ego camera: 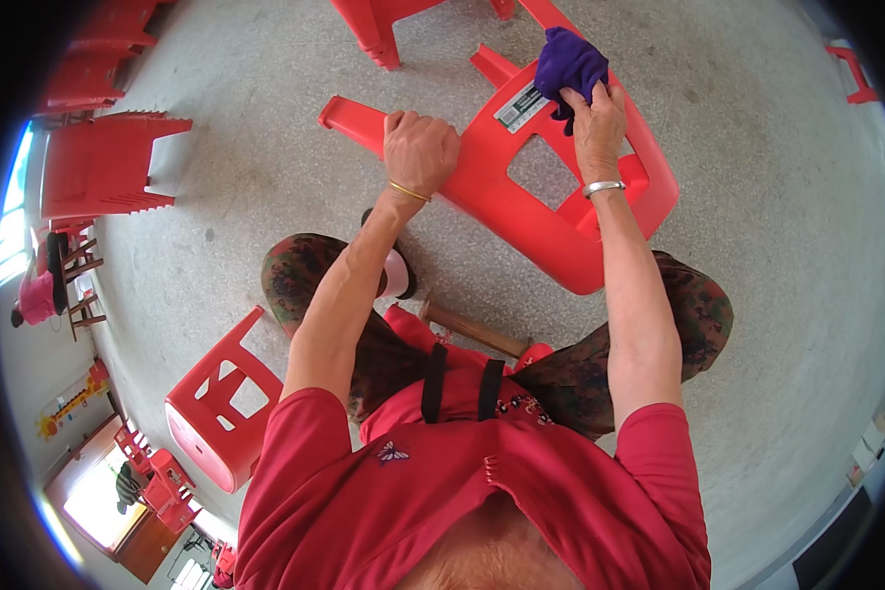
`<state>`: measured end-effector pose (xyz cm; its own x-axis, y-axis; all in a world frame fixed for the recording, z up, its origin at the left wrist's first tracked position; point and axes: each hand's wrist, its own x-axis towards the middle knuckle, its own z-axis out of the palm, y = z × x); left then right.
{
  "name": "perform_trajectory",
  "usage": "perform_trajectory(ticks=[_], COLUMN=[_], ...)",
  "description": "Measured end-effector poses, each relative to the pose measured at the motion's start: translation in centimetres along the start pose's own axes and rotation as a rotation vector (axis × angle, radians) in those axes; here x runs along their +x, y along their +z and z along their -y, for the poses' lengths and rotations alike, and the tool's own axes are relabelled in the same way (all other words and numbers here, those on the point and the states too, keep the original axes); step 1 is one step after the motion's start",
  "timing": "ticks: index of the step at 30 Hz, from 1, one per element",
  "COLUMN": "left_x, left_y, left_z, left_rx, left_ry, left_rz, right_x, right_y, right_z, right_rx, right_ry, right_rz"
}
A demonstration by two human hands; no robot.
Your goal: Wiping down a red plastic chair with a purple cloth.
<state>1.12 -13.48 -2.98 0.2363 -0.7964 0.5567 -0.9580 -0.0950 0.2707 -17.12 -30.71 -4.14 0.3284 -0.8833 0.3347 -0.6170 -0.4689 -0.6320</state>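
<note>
A red plastic stool (501, 199) lies tilted in front of my knees, its cut-out side facing up and its legs pointing away. My left hand (420, 151), with a thin gold-coloured bangle at the wrist, is closed around one of its legs at the left. In my right hand (596, 122) is a bunched purple cloth (571, 68), pinched between thumb and fingers and resting on the stool's upper right part. A silver-coloured bangle circles that wrist. Beside the cloth, a printed label (521, 108) is stuck to the red plastic.
Another red stool (225, 402) stands at the lower left. Stacked red stools (103, 166) line the left side. Part of a red stool (387, 29) shows at the top. Below my hands is a wooden bar (476, 330) between my legs. A person in pink (37, 297) is at the far left.
</note>
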Motion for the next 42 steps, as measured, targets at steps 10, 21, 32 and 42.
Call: perform_trajectory(ticks=[10,21,32,42], left_x=[0.4,-0.4,-0.8,-0.5], left_y=[1.1,0.5,-0.4,0.1], left_z=[0.4,0.1,-0.4,-0.1], left_rx=[0.061,0.051,-0.002,0.029], left_ry=[-0.045,-0.049,-0.027,-0.040], left_rz=[0.031,0.042,-0.011,0.006], right_x=[-8.6,-9.6,-0.9,-7.6], right_y=[0.3,-0.1,1.8,1.1], right_z=[4.3,6.5,3.0,5.9], right_rx=[0.277,0.440,0.720,0.739], right_ry=[0.057,0.215,0.476,0.431], right_rz=[0.132,0.202,-0.236,0.052])
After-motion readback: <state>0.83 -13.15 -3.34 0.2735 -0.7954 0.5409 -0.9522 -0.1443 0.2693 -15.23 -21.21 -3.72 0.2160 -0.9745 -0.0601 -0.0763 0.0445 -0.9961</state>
